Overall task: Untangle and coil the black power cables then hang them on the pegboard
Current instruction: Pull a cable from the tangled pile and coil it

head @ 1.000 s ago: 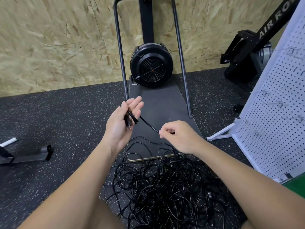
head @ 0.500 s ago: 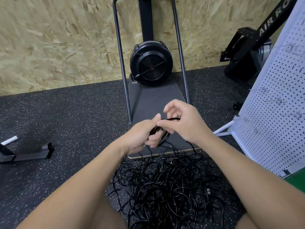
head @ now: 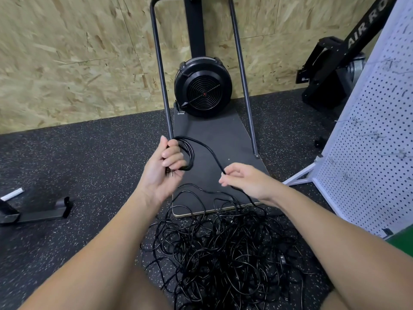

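Coiling has barely begun: left hand curls round a small coil, right hand pinches its trailing cable. At six o'clock the tangled pile covers the floor; the pegboard at three o'clock holds nothing.

A left hand grips a small coil while the right hand pinches its cable above a tangled pile.
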The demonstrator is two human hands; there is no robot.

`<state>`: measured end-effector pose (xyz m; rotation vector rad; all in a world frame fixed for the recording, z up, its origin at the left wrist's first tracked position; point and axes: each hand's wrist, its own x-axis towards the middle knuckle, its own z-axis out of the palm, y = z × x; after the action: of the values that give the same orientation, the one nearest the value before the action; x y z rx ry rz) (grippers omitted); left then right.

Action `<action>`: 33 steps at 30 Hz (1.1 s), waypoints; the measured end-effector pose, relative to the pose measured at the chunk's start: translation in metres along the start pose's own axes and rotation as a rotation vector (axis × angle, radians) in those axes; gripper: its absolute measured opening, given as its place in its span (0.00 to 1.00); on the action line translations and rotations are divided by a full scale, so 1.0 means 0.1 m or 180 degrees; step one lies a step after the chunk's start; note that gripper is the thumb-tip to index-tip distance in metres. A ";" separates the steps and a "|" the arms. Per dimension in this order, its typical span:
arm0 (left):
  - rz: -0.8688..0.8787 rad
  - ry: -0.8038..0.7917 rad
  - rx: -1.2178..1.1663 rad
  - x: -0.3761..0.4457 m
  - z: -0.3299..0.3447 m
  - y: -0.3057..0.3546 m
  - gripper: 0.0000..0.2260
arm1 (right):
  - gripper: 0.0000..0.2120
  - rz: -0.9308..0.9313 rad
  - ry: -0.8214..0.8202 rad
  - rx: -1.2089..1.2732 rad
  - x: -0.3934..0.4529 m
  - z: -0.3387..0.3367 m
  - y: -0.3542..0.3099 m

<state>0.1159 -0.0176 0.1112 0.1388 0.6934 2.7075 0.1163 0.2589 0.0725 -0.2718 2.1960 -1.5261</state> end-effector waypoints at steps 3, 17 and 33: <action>0.0277 0.0253 -0.0246 0.03 -0.03 0.03 0.15 | 0.12 0.0145 -0.0361 0.0178 0.03 0.11 0.10; 0.1067 0.0963 0.2195 0.06 0.14 -0.25 0.11 | 0.12 -0.0770 0.1419 -0.1183 0.03 0.51 -0.07; -0.0917 -0.0389 0.3573 -0.11 0.27 -0.57 0.26 | 0.12 -0.1059 0.1101 0.0492 -0.19 -0.01 -0.45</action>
<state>0.1479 0.0374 0.1071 0.4148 1.9118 1.7346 0.1288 0.2507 0.1188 -0.3604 2.3619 -2.0460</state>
